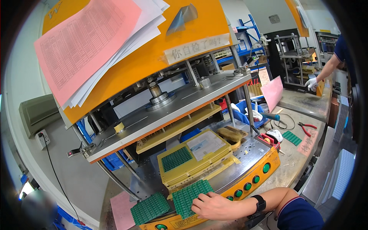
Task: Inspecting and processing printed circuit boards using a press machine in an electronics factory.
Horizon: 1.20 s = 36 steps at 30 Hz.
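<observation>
My right hand [214, 206], coming in from the lower right with a black watch on its wrist, holds a green circuit board panel [191, 195] by its right edge, fingers over the top and the thumb side hidden. The panel is tilted over the front edge of the press bed. To its left, a second green panel [149, 209] lies partly over a pink sheet [120, 209]. Behind them, a similar green panel [176, 159] sits in the left part of a yellow test fixture [207, 163] on the press bed. My left hand is not visible.
The press's upper plate [168, 109] hangs over the fixture on metal posts. Green buttons [248, 186] line its orange front. A brush [232, 133] lies behind the fixture. Pliers [306, 128] and a small green board [292, 138] lie at right. A co-worker's gloved hand [311, 83] is farther back.
</observation>
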{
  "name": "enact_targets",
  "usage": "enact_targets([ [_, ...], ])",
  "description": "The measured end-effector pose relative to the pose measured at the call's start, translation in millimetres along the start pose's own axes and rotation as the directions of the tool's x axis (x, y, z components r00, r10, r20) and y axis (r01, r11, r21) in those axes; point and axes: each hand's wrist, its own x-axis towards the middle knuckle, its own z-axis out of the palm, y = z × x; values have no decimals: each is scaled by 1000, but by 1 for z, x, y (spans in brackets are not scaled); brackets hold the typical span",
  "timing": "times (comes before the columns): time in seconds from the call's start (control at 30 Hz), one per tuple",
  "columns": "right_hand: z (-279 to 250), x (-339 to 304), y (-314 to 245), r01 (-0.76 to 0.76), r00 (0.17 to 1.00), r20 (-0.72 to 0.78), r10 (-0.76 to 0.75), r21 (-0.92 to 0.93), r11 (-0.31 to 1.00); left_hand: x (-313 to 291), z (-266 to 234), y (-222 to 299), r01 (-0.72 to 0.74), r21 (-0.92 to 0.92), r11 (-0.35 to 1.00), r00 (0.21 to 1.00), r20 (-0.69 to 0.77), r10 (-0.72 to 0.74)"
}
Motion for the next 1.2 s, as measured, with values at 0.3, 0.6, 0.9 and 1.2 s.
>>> enact_targets([
  [0.3, 19, -6, 0, -20, 998, -59, 19, -18, 1000, -4, 5, 2, 83, 50, 995, 996, -17, -82],
  [0.6, 21, -5, -1, -17, 999, -46, 15, -50, 999, -5, 17, -12, -120, -47, 992, 960, -262, 104],
  [0.9, 21, -5, 0, -2, 998, -61, 0, -36, 999, -1, 12, -7, -117, -144, 983, 963, -258, 76],
  [1.2, -50, -9, 16, 487, 857, -495, -141, 692, 534, 0, 1, 4, -98, -116, 988, 965, -253, 66],
])
